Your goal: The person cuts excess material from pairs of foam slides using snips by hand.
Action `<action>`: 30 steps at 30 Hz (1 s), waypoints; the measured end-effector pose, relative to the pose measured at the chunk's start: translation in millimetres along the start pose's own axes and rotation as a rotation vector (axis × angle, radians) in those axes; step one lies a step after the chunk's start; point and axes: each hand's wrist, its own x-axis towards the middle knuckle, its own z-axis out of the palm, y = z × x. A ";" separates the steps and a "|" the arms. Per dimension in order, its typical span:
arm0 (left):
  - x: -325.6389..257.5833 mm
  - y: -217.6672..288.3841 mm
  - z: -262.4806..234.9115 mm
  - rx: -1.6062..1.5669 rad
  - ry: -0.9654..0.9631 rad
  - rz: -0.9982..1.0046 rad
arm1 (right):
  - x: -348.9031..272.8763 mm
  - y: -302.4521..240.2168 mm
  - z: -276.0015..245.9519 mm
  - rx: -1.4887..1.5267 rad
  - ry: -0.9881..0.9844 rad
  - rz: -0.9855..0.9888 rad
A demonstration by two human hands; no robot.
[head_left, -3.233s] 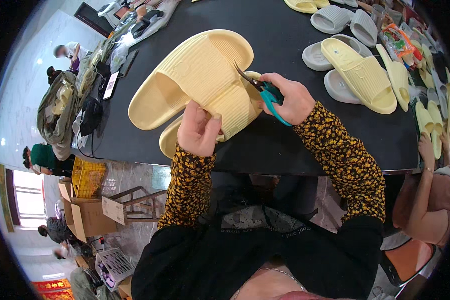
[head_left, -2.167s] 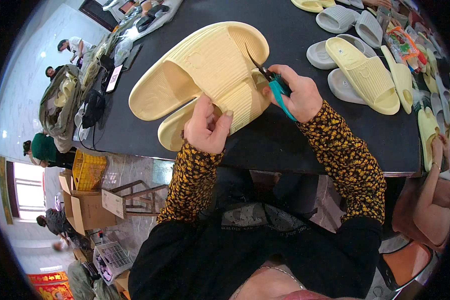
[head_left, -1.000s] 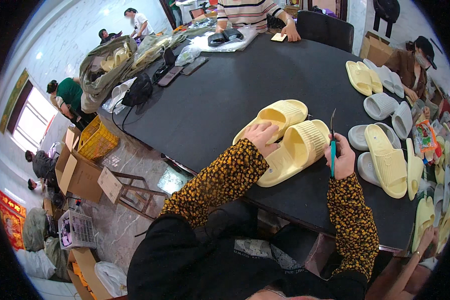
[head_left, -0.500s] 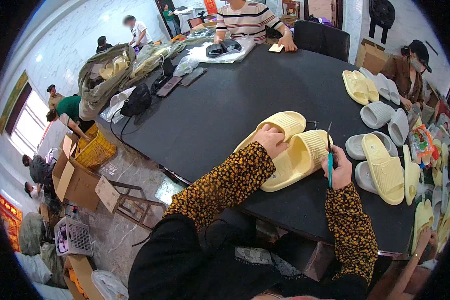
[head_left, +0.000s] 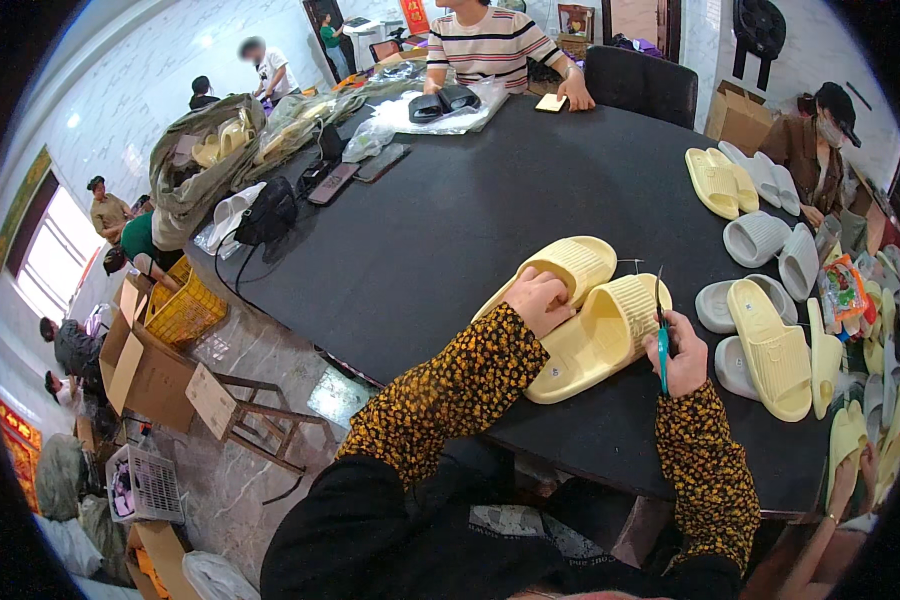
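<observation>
Yellow slippers: matt foam-like plastic, partly ribbed
Scissor handles: smooth teal plastic
Scissor blades: metal
Tabletop: smooth, matt
Floral sleeves: cloth
Stool: wood

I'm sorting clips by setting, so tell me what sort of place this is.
Probably a footwear workshop or packing room: yellow slides and grey slides sit on a black table, a sack holds more yellow ones, and an open cardboard box stands beside a yellow crate.

Black table with yellow slippers, grey slippers, phone
</observation>
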 end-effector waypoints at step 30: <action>-6.3 4.5 -11.6 -0.940 0.050 -0.130 | 0.2 -4.4 -1.8 -0.168 0.008 -0.072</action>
